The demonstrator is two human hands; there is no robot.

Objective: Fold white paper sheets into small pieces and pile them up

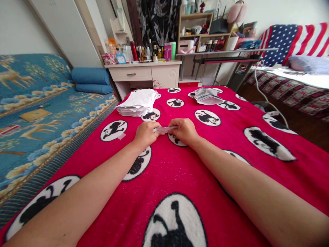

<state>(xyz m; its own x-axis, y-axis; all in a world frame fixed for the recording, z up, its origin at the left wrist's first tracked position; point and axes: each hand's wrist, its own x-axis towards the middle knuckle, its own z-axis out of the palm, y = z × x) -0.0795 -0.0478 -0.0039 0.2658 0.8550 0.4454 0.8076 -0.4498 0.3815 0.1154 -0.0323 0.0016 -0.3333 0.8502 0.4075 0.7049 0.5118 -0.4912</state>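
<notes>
Between my two hands is a small folded piece of paper [165,129], pale and seen nearly edge-on, just above the red patterned cloth [164,164]. My left hand [148,133] is closed on its left end. On the right end, my right hand [185,131] pinches it with the fingers curled in. Beyond my left hand lies a thick stack of white paper sheets [140,102] with uneven edges. A smaller pile of folded papers [207,96] rests farther off to the right.
A small pale scrap [121,136] lies on the cloth left of my hands. To the left stands a blue patterned sofa [51,113]. At the far end are a white dresser [138,73] with bottles and a desk [226,53]. A bed [290,85] is at the right.
</notes>
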